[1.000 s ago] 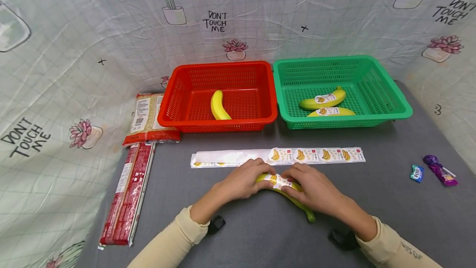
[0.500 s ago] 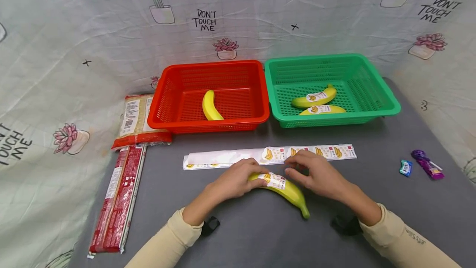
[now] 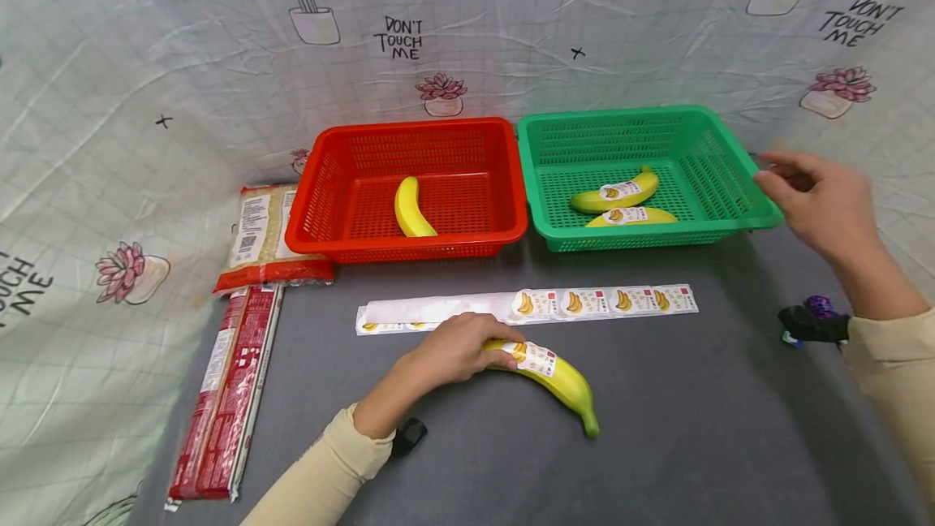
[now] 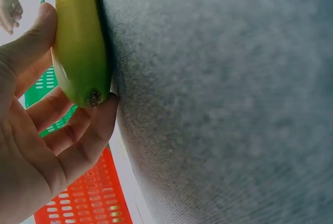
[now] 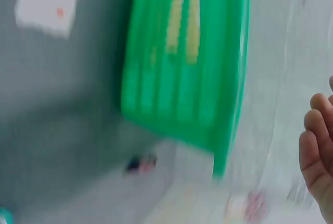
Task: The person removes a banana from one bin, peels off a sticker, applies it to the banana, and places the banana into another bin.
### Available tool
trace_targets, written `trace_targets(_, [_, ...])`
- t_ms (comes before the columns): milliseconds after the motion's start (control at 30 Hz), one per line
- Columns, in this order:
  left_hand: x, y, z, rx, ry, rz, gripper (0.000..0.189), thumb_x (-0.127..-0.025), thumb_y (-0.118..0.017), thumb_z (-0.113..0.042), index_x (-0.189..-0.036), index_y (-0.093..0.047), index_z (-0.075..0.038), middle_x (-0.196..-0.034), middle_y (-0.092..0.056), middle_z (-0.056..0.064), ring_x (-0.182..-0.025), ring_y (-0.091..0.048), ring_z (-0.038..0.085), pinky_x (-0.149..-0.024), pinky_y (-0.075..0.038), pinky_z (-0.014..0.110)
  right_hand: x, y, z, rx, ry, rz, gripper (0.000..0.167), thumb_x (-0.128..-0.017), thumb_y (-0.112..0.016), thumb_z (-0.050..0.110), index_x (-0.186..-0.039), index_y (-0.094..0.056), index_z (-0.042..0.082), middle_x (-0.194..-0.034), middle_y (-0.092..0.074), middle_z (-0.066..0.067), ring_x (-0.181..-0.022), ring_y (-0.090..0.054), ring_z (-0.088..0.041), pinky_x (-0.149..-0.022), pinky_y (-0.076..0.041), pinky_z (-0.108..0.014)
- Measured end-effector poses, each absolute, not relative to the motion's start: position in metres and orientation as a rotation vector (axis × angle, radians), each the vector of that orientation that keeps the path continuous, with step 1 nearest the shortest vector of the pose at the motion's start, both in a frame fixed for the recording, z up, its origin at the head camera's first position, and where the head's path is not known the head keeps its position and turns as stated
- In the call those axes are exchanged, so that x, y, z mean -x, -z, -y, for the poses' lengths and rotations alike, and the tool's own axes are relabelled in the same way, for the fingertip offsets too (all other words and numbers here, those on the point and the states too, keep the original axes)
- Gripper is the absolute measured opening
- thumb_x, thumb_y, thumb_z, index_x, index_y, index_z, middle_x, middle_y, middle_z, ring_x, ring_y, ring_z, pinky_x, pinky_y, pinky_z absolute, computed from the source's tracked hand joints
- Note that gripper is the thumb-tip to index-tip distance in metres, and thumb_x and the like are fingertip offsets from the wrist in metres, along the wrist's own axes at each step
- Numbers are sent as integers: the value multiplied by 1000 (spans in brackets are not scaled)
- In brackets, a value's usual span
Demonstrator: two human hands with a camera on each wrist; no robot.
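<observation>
A yellow banana with a green stem end (image 3: 571, 386) lies on the grey table in the head view, a white label (image 3: 539, 359) on its upper side. My left hand (image 3: 454, 349) grips its far-left end; in the left wrist view the thumb and fingers (image 4: 99, 130) wrap that greenish tip. My right hand (image 3: 829, 205) is raised by the right end of the green basket (image 3: 665, 236), fingers loosely bent, holding nothing. Whether it touches the rim cannot be told in the head view; the right wrist view shows the hand apart from the basket. Two labelled bananas (image 3: 617, 195) lie inside.
Left of the green basket stands a red basket (image 3: 409, 250) with one unlabelled banana (image 3: 412, 209). A strip of banana stickers (image 3: 570, 304) lies before them. Red packets (image 3: 226, 396) and a grain bag (image 3: 256, 238) sit left. Purple-wrapped candy (image 3: 820, 305) is partly hidden by the right wrist strap.
My right hand has left the banana and moved up and right to the green basket's side. My left hand keeps hold of the banana, which has swung slightly.
</observation>
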State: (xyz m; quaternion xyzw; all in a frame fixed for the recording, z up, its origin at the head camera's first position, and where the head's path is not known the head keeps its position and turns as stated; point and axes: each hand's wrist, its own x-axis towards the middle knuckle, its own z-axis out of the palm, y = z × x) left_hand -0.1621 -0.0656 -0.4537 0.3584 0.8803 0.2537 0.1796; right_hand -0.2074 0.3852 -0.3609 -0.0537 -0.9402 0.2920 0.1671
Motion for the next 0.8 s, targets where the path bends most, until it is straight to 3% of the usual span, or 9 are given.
trace_targets(67, [163,453,66,-1004,-720,-2477,33,-91,-76,-35,-121,-75,-23,-112,-75,-8,-102,-66,10,-93,-52,34,214,359,-405,283,-760,2743,52,-105,-52,37,-143,-56,1,-110,-71,4,-71,-34,22,-57,-32,-10])
trace_targets(167, [165,454,66,-988,-741,-2455,30,-90,-77,-35,-119,-75,-24,-112,-74,-11,-101,-64,8,-92,-51,32,218,362,-429,433,-712,2860,62,-107,-43,44,-148,-48,-3,-132,-55,-38,-73,-35,14,-57,-35,-17])
trace_targets(233, [166,454,66,-985,-759,-2440,29,-90,-78,-35,-117,-75,-24,-110,-74,-11,-98,-63,8,-90,-50,31,218,368,-443,507,-755,2919,70,-106,-41,49,-148,-44,-7,-133,-53,-41,-69,-38,12,-57,-40,-21])
trace_targets(333, [167,455,66,-987,-777,-2426,28,-89,-79,-35,-115,-75,-24,-105,-73,-11,-94,-62,8,-86,-49,29,217,379,-460,572,-929,2991,82,-103,-43,55,-147,-40,-15,-96,-71,-27,-62,-48,13,-56,-51,-25])
trace_targets(433, [168,456,65,-971,-784,-2412,29,-89,-79,-35,-115,-74,-23,-104,-74,-9,-94,-63,7,-87,-50,29,218,390,-470,561,-1154,3012,86,-102,-45,56,-143,-41,-19,-75,-66,15,-64,-59,9,-60,-57,-22])
trace_targets(467, [169,456,66,-964,-790,-2406,29,-89,-79,-35,-115,-73,-23,-104,-74,-8,-95,-63,7,-87,-50,29,218,393,-471,547,-1225,3003,76,-102,-46,55,-139,-52,-12,-73,-62,24,-65,-62,8,-62,-58,-22])
trace_targets(567, [170,457,66,-942,-813,-2386,29,-89,-79,-34,-115,-73,-23,-104,-74,-7,-95,-63,7,-86,-49,29,221,398,-472,508,-1407,2945,41,-103,-50,50,-106,-74,17,-70,-64,28,-67,-66,5,-64,-59,-22])
trace_targets(667, [171,457,66,-939,-826,-2376,28,-89,-79,-33,-114,-73,-23,-102,-73,-8,-92,-62,6,-84,-48,27,222,398,-471,509,-1504,2898,30,-103,-53,47,-74,-63,44,-71,-66,25,-68,-67,4,-64,-59,-21])
trace_targets(800, [171,458,67,-951,-826,-2376,27,-89,-79,-34,-113,-73,-23,-98,-71,-9,-89,-59,6,-81,-47,26,221,397,-470,527,-1504,2903,33,-104,-51,43,-73,-62,44,-71,-66,25,-67,-66,4,-64,-59,-22])
